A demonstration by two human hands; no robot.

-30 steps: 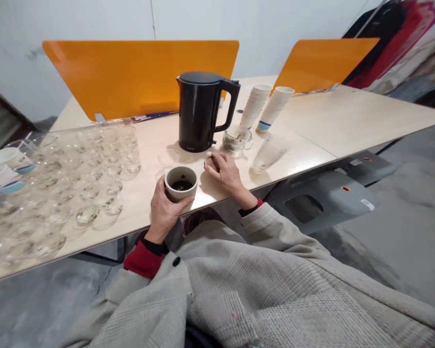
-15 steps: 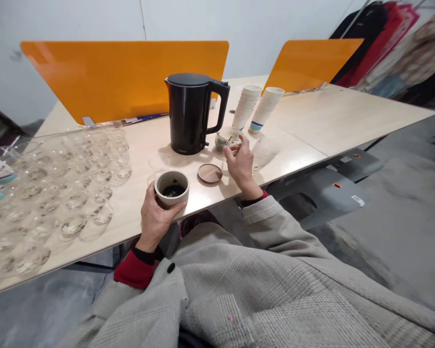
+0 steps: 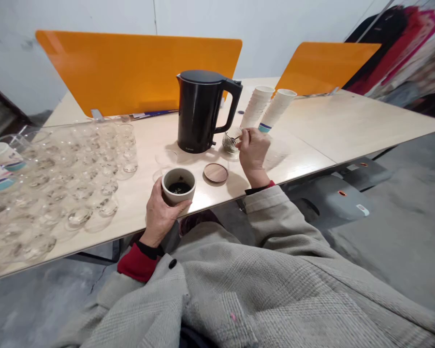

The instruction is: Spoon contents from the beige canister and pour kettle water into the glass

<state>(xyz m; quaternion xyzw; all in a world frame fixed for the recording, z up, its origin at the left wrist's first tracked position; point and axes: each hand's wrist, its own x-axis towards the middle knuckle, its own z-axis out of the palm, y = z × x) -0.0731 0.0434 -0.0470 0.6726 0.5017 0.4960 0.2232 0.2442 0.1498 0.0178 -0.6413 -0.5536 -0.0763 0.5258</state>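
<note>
My left hand [image 3: 163, 208] is wrapped round a pale grey cup [image 3: 169, 194] near the table's front edge. Dark contents with lighter bits show inside it. To the right, my right hand [image 3: 254, 150] pinches the thin handle of what looks like a small spoon [image 3: 235, 138], whose far end is inside a small ribbed glass bowl [image 3: 230, 146]. Between the hands lies a round wooden coaster [image 3: 216, 173]. A black electric kettle [image 3: 197, 111] stands behind them, its handle pointing right. Just behind the cup is a clear cup [image 3: 166, 158].
Many clear cups [image 3: 78, 188] crowd the table's left side, with paper cups [image 3: 0, 157] at the far left. Two leaning stacks of paper cups [image 3: 259, 104] stand beyond my right hand. Orange dividers [image 3: 137, 72] line the back; grey chairs [image 3: 329, 198] are at right.
My right hand has turned over and now pinches the thin handle above the glass bowl. My left hand still holds the cup. The whole view has shifted slightly.
</note>
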